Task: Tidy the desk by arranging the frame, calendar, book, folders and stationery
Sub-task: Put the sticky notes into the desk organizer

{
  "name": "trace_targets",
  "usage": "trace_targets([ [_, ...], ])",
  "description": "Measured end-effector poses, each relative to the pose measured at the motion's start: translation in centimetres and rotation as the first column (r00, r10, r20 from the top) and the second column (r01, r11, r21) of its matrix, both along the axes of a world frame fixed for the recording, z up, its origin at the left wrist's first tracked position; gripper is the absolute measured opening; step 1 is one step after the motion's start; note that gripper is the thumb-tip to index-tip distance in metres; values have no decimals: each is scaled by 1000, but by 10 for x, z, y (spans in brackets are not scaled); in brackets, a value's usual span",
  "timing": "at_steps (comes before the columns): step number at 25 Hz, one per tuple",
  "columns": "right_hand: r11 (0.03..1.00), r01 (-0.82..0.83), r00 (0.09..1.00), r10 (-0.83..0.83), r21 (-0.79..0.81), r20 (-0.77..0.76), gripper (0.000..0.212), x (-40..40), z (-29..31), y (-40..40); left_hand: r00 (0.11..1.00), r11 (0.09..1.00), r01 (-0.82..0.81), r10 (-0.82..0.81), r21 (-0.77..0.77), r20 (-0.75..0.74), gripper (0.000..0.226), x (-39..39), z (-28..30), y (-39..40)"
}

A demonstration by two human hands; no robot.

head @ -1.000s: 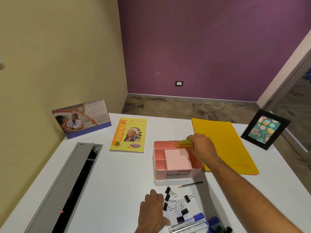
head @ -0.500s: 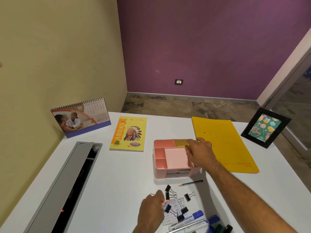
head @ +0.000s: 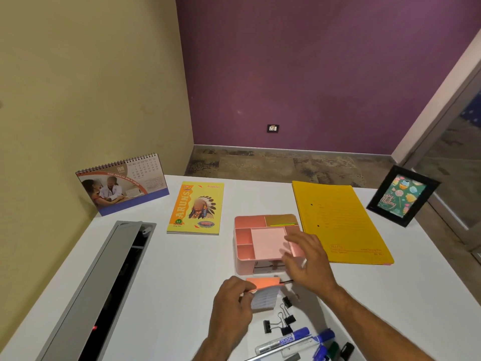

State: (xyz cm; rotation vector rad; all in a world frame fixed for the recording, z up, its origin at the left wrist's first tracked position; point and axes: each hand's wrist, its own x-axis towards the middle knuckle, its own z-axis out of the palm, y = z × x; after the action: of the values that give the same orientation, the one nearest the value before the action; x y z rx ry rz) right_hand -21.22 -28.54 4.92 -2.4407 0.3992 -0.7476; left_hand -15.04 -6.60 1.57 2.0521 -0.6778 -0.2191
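My left hand (head: 231, 306) holds a small pad of sticky notes (head: 264, 293), orange on top with a white lined sheet hanging below, lifted just in front of the pink desk organiser (head: 243, 242). My right hand (head: 307, 259) hovers open over the organiser's front right corner, blurred, with nothing in it. Yellow-green notes (head: 282, 223) lie in the organiser's back right compartment. The calendar (head: 122, 185) stands at the back left, the yellow book (head: 196, 207) lies beside it, the yellow folders (head: 338, 220) lie to the right, and the black frame (head: 402, 195) stands at the far right.
Black binder clips (head: 282, 321) and several markers (head: 291, 341) lie at the near edge under my right forearm. A pencil (head: 286, 281) shows partly behind the notes. A grey cable tray (head: 86, 290) with its lid open runs along the desk's left side.
My right hand left the yellow-green notes in the organiser's back compartment and drew back toward me. My left hand picked the orange sticky pad up from among the clips.
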Motion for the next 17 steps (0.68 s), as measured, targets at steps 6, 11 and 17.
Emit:
trace_targets([
  [6,706,-68,965,226,705,-134,82,-12,-6,15,979,938,-187,155,-293,-129,36,4,20,-9],
  [11,520,-59,953,284,852,-108,30,-5,4,26,893,863,-361,211,-354,-397,29,6,29,-17],
  [17,720,50,997,4,692,-77,28,13,32,4,892,895,-372,272,-245,-361,20,29,-1,7],
])
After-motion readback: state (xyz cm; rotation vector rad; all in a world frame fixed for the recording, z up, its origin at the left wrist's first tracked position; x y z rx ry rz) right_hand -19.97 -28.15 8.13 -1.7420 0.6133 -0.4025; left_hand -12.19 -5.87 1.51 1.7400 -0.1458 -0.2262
